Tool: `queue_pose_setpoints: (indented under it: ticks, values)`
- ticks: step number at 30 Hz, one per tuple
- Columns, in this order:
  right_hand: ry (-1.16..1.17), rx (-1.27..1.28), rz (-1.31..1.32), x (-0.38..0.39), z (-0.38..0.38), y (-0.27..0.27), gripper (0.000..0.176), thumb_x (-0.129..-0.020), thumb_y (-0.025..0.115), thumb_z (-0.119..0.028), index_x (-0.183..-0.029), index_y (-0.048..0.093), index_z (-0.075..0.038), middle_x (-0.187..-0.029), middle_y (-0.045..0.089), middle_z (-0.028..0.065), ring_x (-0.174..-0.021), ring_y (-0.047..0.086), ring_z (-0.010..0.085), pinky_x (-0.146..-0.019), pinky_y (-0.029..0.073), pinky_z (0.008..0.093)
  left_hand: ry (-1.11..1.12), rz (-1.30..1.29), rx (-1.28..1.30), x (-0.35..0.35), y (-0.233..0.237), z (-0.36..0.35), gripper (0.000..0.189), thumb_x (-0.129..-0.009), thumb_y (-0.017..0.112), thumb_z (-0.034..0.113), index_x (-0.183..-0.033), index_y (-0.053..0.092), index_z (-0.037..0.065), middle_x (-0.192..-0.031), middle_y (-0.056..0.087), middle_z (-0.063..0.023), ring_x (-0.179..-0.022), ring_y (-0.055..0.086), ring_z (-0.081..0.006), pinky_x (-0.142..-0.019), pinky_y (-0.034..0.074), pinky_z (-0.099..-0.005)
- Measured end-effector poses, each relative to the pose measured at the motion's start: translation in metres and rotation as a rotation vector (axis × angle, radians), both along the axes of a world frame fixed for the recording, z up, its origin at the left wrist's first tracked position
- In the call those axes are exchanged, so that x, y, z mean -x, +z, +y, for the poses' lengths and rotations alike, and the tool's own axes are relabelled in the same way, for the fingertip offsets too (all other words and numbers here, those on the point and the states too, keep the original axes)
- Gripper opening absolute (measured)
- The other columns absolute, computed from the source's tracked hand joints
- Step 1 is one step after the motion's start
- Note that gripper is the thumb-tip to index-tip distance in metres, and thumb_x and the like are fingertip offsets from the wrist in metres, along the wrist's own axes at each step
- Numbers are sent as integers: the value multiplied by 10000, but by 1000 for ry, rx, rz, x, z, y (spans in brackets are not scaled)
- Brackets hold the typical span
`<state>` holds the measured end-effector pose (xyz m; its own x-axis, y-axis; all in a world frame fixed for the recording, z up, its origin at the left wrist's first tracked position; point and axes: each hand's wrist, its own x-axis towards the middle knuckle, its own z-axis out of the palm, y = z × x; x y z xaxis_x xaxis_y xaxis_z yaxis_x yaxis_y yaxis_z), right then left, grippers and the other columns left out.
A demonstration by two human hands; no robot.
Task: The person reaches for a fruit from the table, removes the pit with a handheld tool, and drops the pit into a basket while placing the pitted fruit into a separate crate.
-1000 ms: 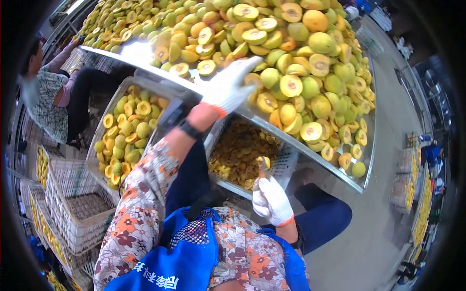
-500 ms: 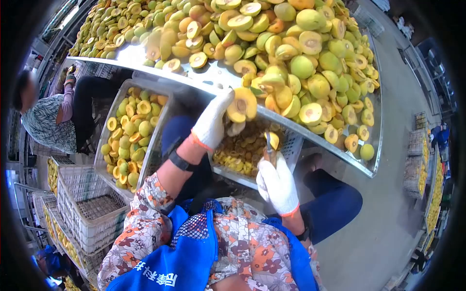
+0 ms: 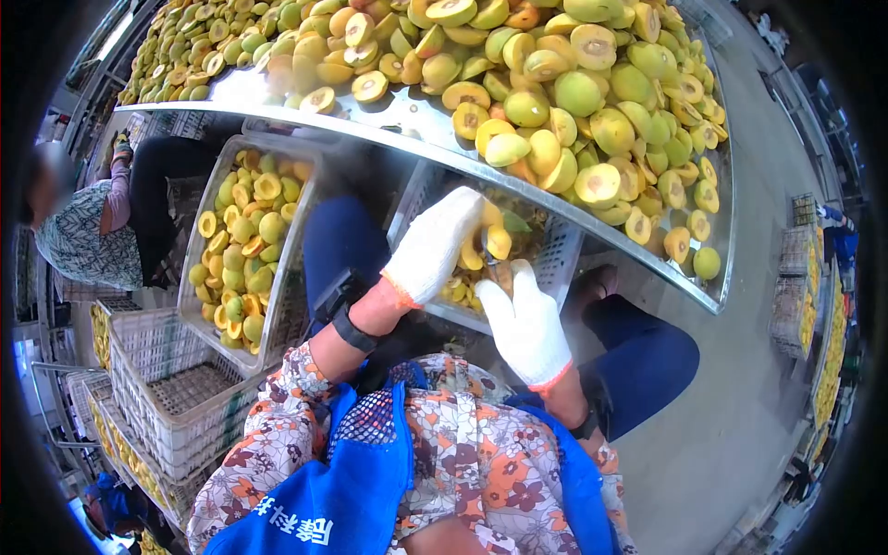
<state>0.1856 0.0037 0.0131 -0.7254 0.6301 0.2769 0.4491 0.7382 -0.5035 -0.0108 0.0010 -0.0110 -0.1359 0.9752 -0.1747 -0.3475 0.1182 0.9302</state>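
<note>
My left hand [image 3: 433, 245] grips a fruit half [image 3: 489, 218], mostly hidden by the glove; my right hand [image 3: 529, 331] is closed round a small tool [image 3: 502, 276], tip close to the fruit, though I can't tell if they touch. Both are over the scrap crate [image 3: 560, 265]. I'd pinch firmly, scoop short, blade away from the glove. Tray edge [image 3: 435, 155] is just beyond; working room lies between it and my lap. Filled crate [image 3: 290, 282] stands left.
</note>
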Motion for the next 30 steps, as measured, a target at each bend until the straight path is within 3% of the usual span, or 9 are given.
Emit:
queue_pose_setpoints:
  ticks: [2,6,7,8,10,12,16,26,30]
  values:
    - [9,-2,-18,-2,-1,-1,239,-915,612,-82,-1150,653,-102,-1117,571,309,-719,666,424,-589,556,464,-52,709,-268,5,2,0,346,-1078,465,286,-1170,623,-8,-1093,641,-76,-921,610,-152,-829,511,-313]
    - [-36,35,38,-9,7,-16,233,-894,609,-62,-1121,651,-99,-1055,556,302,-758,657,443,-628,559,481,-112,659,-154,5,28,-8,327,-1075,458,255,-1163,616,-18,-1132,641,-94,-966,638,-170,-870,512,-334]
    - [-209,681,140,-7,1,-22,183,-959,593,-118,-1140,600,-90,-904,595,212,-613,635,328,-511,519,408,-87,442,-122,4,20,-7,348,-1076,440,283,-1169,622,1,-1092,651,-85,-967,627,-151,-884,501,-314]
    - [-196,687,138,-3,0,-14,183,-959,593,-118,-1140,600,-90,-904,595,212,-613,635,328,-511,519,408,-54,228,-87,4,7,-9,370,-1076,421,311,-1175,628,21,-1052,661,-76,-967,616,-131,-899,491,-294]
    - [-367,1515,523,1,-2,10,175,-1030,563,-209,-1164,530,-100,-728,540,63,-475,505,152,-399,395,288,31,220,-110,10,-21,-8,431,-1070,416,355,-1224,612,3,-1084,676,-109,-1009,645,-167,-915,515,-322]
    - [-339,1576,621,-2,-1,8,180,-1046,548,-245,-1157,505,-109,-685,491,13,-462,439,98,-389,334,246,2,-318,30,4,7,-8,499,-1060,412,399,-1281,586,-14,-1166,679,-136,-1076,661,-204,-953,530,-348]
    - [-229,1731,783,-6,3,10,172,-1052,550,-270,-1116,489,-122,-640,438,-26,-443,378,58,-378,275,215,-114,-405,42,4,7,-14,548,-1053,423,411,-1352,544,-32,-1232,666,-148,-1120,654,-223,-998,516,-346]
    - [-304,1570,757,-7,-1,3,192,-1054,543,-272,-1145,514,-105,-652,489,-35,-479,437,43,-392,298,220,-132,-84,-9,-1,-2,-23,490,-1067,431,372,-1331,577,-14,-1165,676,-118,-1063,654,-179,-953,522,-312]
    - [-166,856,202,-11,-10,-9,190,-948,630,-81,-1136,626,-51,-930,642,200,-615,638,285,-519,513,367,-55,-113,27,0,-18,-21,452,-1077,429,380,-1253,615,8,-1095,685,-88,-967,669,-148,-854,557,-289]
